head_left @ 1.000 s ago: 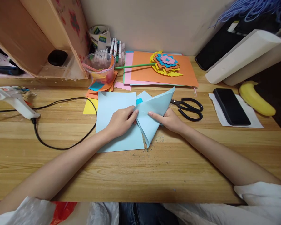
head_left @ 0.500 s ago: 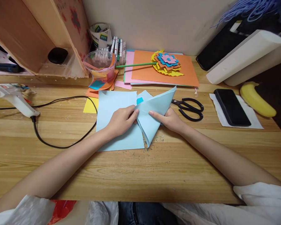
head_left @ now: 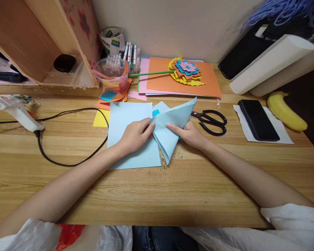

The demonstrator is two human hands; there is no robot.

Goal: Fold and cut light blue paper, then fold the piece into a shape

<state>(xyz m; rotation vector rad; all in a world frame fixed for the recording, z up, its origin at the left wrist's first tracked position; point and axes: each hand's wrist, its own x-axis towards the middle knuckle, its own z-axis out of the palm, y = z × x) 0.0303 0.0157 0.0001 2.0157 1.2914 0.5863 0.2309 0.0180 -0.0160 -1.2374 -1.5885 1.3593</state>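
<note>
Between my hands is a folded sheet of light blue paper (head_left: 170,120), tilted up with one corner pointing to the upper right. My left hand (head_left: 137,134) pinches its left edge, thumb on top. From the right, my right hand (head_left: 188,132) grips it with the thumb on the front and the fingers hidden behind. A flat light blue sheet (head_left: 132,158) lies on the table under my left hand. Behind the folded paper, a small bright blue piece (head_left: 156,112) shows. Black-handled scissors (head_left: 211,120) lie just right of my right hand, their blades partly hidden.
A white glue gun (head_left: 18,111) with a looping black cord is at the left. A clear cup (head_left: 112,75) of paper scraps stands behind. A paper flower (head_left: 186,69) lies on orange paper (head_left: 159,83). At the right are a black phone (head_left: 259,120) and a banana (head_left: 286,111).
The lower tip of the folded paper has shifted slightly to the right. Both hands keep their grip in nearly the same place.
</note>
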